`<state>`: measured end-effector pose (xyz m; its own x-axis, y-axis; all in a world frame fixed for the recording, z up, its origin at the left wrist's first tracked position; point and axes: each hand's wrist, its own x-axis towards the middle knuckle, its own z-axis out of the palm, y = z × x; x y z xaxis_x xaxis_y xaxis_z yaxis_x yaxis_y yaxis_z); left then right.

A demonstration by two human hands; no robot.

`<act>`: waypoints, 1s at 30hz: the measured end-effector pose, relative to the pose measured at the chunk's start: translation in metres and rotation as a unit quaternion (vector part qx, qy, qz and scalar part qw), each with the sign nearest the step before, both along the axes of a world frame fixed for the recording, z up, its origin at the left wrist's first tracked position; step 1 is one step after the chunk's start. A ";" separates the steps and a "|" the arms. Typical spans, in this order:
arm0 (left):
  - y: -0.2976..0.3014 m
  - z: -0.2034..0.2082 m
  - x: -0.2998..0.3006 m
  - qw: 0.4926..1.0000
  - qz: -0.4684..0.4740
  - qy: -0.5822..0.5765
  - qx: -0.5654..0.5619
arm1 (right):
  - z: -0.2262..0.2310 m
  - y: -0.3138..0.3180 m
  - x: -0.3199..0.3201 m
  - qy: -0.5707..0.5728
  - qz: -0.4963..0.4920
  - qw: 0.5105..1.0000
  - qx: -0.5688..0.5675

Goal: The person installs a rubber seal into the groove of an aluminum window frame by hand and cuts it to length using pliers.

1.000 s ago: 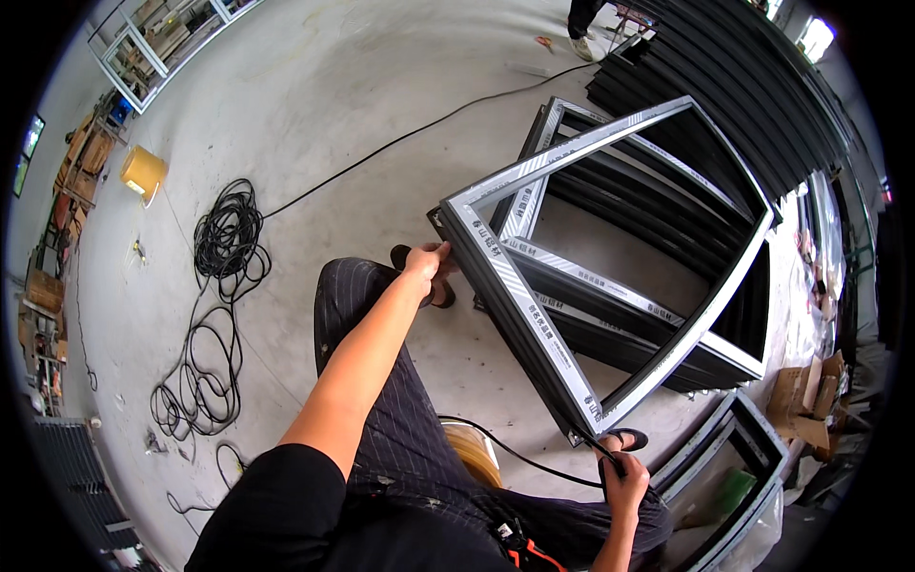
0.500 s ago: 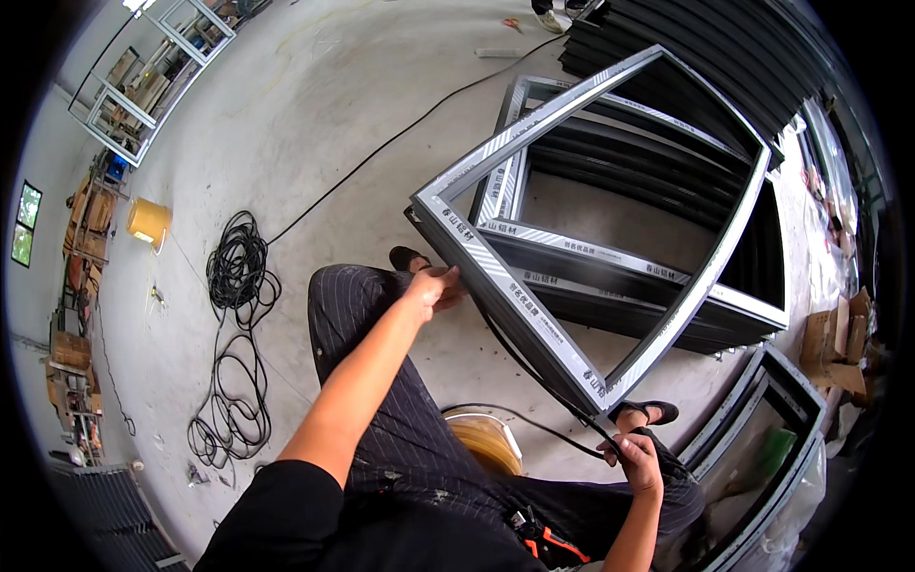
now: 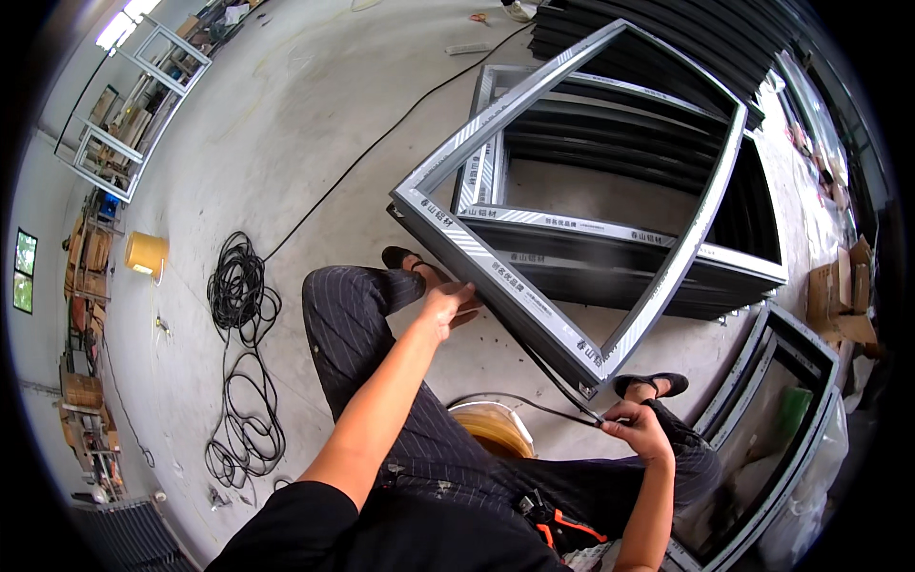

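Observation:
A grey metal window frame (image 3: 519, 276), with printed film on its faces, lies tilted on top of other stacked frames (image 3: 610, 229). My left hand (image 3: 448, 307) is closed at its near outer edge, fingers pressed round a thin black rubber strip there. That black rubber strip (image 3: 541, 368) runs along the edge toward the frame's near right corner. Just beyond this corner, my right hand (image 3: 640, 429) pinches the strip between thumb and fingers. From there the strip curves left over a yellow bucket (image 3: 496, 426) between my legs. My left fingertips are partly hidden.
Coiled black cable (image 3: 243, 296) lies on the floor at left, near another yellow bucket (image 3: 146, 254). Dark profiles (image 3: 658, 38) are piled behind the frames. More frames (image 3: 753, 381) lean at right, by a cardboard box (image 3: 839, 291). Orange-handled pliers (image 3: 562, 524) rest at my lap.
My right hand has shifted slightly right and up along with the strip. My left hand has slid a little along the frame edge toward the near right corner. The whole view has shifted.

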<state>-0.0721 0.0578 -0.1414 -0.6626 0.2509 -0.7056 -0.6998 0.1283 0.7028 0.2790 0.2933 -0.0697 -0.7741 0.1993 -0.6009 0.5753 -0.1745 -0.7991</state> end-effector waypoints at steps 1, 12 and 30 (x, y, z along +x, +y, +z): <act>0.001 -0.005 0.007 1.000 -0.003 0.001 0.005 | -0.005 0.001 0.001 0.015 0.003 0.999 0.034; 0.023 0.002 0.041 1.000 0.019 -0.005 -0.016 | -0.010 -0.009 0.000 0.025 -0.091 0.953 0.286; 0.041 -0.004 0.109 0.995 -0.090 -0.037 0.024 | -0.001 -0.019 -0.006 0.007 -0.015 0.898 0.440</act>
